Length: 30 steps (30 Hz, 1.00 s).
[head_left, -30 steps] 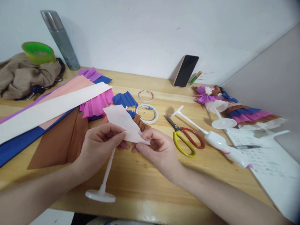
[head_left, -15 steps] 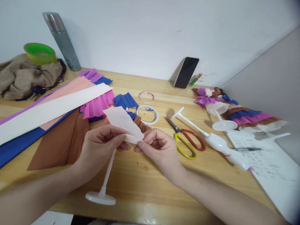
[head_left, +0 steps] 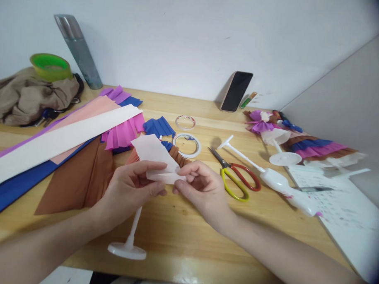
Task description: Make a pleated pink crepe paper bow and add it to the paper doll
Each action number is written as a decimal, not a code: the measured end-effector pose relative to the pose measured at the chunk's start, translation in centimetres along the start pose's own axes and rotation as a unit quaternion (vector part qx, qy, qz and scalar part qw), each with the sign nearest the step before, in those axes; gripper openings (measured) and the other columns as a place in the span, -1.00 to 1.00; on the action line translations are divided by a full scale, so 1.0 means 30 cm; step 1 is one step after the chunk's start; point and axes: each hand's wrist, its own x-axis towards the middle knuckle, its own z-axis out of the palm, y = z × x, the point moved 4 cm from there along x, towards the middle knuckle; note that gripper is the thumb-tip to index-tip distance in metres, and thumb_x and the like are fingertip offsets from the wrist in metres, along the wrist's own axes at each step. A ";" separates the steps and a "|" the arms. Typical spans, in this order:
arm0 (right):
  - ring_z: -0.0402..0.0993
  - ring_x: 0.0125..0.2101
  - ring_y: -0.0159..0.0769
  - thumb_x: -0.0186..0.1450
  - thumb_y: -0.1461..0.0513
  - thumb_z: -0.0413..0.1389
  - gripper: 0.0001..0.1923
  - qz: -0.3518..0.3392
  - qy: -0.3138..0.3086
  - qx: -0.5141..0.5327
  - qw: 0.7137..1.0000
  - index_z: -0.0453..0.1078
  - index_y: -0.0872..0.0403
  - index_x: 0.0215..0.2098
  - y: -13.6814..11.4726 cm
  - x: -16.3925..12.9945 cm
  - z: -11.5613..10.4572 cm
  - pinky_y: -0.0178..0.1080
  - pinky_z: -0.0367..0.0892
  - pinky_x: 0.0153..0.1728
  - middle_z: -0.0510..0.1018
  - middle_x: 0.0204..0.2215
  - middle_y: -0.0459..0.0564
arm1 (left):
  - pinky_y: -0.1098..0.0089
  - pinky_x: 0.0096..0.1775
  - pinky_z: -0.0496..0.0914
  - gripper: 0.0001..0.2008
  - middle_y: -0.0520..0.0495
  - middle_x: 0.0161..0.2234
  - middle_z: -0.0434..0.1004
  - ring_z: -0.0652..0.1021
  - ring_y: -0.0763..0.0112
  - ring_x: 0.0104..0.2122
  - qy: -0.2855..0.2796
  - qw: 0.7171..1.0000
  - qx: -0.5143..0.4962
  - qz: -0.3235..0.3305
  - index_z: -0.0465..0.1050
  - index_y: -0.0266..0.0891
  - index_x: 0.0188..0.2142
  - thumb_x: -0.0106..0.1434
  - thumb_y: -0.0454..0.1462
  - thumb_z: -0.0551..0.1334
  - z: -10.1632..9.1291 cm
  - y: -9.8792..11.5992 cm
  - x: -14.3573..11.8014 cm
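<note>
A pale pink, irregularly cut piece of crepe paper [head_left: 154,155] is held above the middle of the light wooden table [head_left: 180,224], pinched at its lower edge from both sides. The left hand [head_left: 130,189] grips it between thumb and curled fingers, and the same hand holds the thin white plastic stand with a round base [head_left: 128,247], whose base rests near the table's front edge. The right hand [head_left: 200,188] nips the paper's right corner between thumb and forefinger. Just right of it lie scissors with red and yellow handles [head_left: 236,176]; behind the paper sits a white tape ring [head_left: 187,144].
</note>
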 end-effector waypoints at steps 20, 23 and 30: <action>0.53 -0.52 -0.42 0.18 0.28 0.27 -0.86 -0.042 -0.056 0.004 0.998 0.38 0.06 -0.42 -0.016 0.011 -0.016 -0.36 0.42 -0.46 0.53 -0.54 -0.14 | 0.61 -0.39 0.52 -0.84 0.02 -0.49 0.67 0.65 0.48 -0.50 -0.084 0.993 -0.018 0.081 0.62 -0.20 -0.29 0.24 -0.42 0.25 -0.013 0.006 -0.005; 0.54 -0.51 -0.42 0.18 0.26 0.28 -0.85 -0.038 -0.067 0.008 0.997 0.38 0.07 -0.42 -0.019 0.012 -0.015 -0.36 0.43 -0.45 0.53 -0.53 -0.13 | 0.58 -0.38 0.55 -0.86 0.00 -0.48 0.68 0.66 0.45 -0.48 -0.088 0.992 -0.025 0.092 0.63 -0.21 -0.32 0.22 -0.42 0.28 -0.009 0.011 -0.003; 0.53 -0.57 -0.45 0.14 0.24 0.31 -0.81 0.019 -0.092 0.056 0.994 0.36 0.07 -0.43 -0.007 0.018 -0.011 -0.39 0.43 -0.50 0.53 -0.56 -0.15 | 0.58 -0.36 0.55 -0.85 -0.01 -0.47 0.68 0.66 0.45 -0.46 -0.093 0.992 -0.030 0.078 0.65 -0.19 -0.31 0.22 -0.40 0.28 -0.019 0.005 -0.001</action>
